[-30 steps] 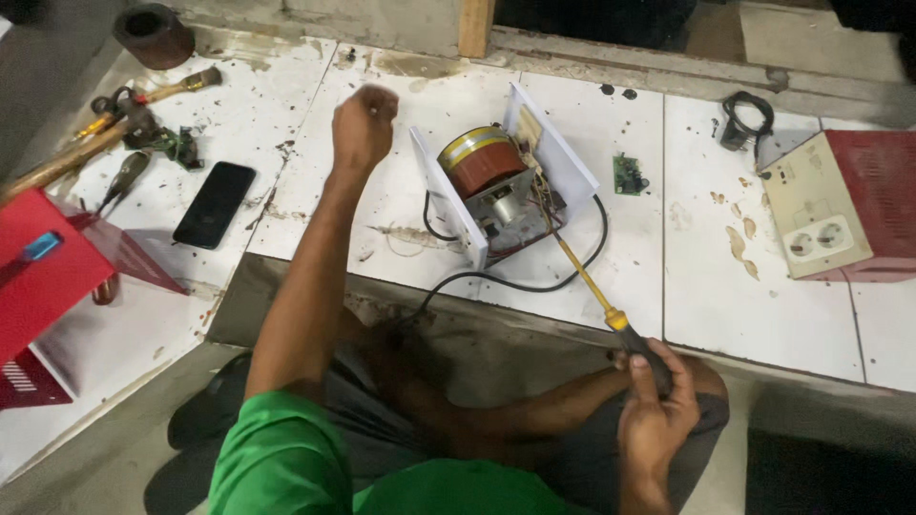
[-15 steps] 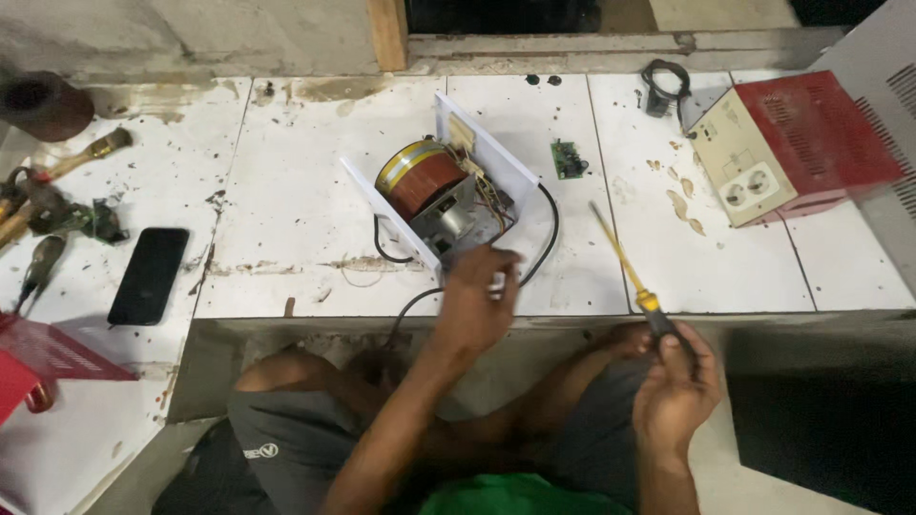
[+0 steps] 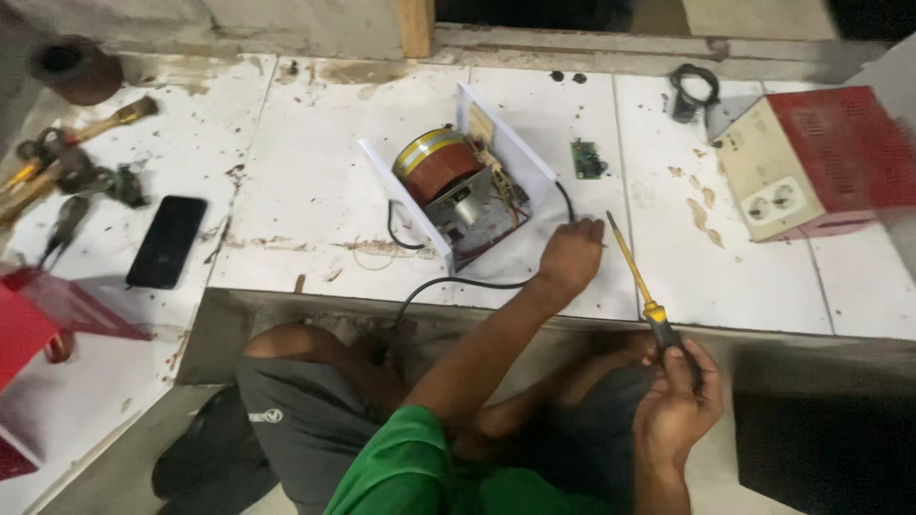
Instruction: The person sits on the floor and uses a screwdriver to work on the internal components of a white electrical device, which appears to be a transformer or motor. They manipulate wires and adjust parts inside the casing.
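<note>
While right hand (image 3: 676,405) holds screwdriver (image 3: 639,286), left hand (image 3: 570,256) touches cable (image 3: 458,282).

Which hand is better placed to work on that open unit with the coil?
Probably the left. The left hand rests on the tile beside the open unit, by its black cord. The right hand sits lower, farther away, gripping the screwdriver.

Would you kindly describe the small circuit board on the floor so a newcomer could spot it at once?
Start at the opened white casing with the copper-wound transformer, in the middle of the white tiled floor. Just to its right, toward the red and cream box, lies the small circuit board. It is the only flat green piece there, loose on the tile.
</note>
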